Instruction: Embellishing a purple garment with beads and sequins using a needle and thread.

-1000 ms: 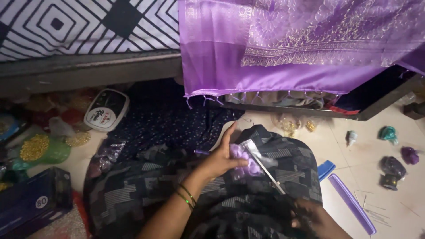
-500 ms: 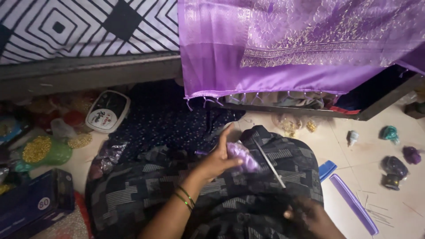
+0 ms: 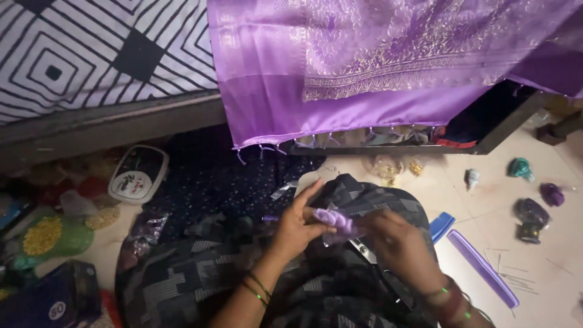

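We pinch the small purple tassel [image 3: 333, 220] in our left hand [image 3: 299, 226] grip over the lap, right hand [image 3: 398, 244] closing beside it; it looks soft, light, best held near its bound end.

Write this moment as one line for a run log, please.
left hand: pinching purple thread bundle | right hand: touching the bundle, blurred | scissors: on lap under hands | purple comb: on floor, right
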